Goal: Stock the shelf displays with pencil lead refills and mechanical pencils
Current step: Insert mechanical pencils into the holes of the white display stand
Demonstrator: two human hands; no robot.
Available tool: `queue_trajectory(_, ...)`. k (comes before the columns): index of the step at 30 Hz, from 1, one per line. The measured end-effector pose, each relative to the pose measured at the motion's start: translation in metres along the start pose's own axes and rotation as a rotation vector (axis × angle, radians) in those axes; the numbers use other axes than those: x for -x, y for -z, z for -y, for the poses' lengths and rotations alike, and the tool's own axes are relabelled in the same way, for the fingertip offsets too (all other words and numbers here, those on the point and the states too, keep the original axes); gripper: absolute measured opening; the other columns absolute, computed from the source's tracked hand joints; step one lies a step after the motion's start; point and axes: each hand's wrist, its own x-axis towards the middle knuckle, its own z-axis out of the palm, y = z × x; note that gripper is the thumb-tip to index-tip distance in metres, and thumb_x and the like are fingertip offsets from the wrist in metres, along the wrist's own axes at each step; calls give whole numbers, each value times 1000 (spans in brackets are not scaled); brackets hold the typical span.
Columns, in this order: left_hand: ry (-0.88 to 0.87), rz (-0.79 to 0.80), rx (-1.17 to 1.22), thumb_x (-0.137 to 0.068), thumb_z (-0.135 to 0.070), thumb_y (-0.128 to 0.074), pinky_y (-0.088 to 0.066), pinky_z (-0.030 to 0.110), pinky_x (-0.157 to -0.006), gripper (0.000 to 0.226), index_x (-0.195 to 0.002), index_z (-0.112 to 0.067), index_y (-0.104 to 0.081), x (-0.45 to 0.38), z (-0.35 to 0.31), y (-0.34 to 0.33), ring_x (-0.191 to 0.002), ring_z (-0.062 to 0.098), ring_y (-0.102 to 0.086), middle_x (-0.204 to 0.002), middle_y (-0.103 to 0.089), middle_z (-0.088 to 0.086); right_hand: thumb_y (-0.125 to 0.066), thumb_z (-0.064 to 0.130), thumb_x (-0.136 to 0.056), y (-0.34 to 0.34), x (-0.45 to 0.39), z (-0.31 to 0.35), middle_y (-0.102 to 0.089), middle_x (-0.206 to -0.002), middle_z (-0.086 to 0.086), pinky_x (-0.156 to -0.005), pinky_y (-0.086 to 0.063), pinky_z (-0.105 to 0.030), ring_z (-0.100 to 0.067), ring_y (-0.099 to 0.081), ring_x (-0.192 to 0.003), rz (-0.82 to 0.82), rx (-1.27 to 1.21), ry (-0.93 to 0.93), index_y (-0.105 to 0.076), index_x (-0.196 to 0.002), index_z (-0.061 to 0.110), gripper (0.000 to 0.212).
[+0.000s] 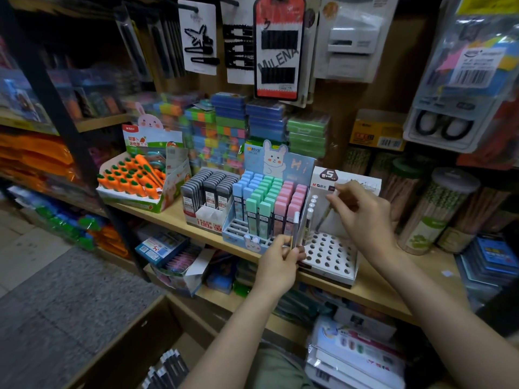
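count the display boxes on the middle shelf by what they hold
carrot display: 1
lead refill displays: 2, the black lead refill display and the pastel lead refill display
mechanical pencil display: 1
total: 4

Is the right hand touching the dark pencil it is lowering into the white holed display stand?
Touching. The head view shows the right hand pinching the top of the dark pencil between fingertips, its tip just above the white holed display stand.
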Motion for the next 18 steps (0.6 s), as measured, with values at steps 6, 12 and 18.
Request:
queue_trajectory(6,17,-22,-32,-101,-17,-46,-51,38,-98,24,-124,-16,-53,1,-1,-1,-104,8,-65,-108,-71,-5,-70,22,-88,2,-5,7,-67,-80,2,-65,-55,-29,-12,-63,-73,37,50,27,-64,-90,13,11)
queue_trajectory(12,29,-28,-22,-101,-13,-47,-50,40,-100,15,-111,-22,-53,0,-5,-1,-103,11,-65,-104,-71,-2,-70,25,-88,0,-10,5,-65,-77,6,-62,-52,-26,-11,-61,-69,76,93,24,-61,-89,18,11)
queue_trajectory(18,34,-34,-7,-100,-13,-49,-50,41,-100,16,-103,-28,-53,0,-3,-2,-104,13,-65,-104,-71,-2,-63,28,-93,-12,-6,-3,-66,-74,3,-53,-52,-29,-13,-63,-62,132,151,13,-61,-95,18,10)
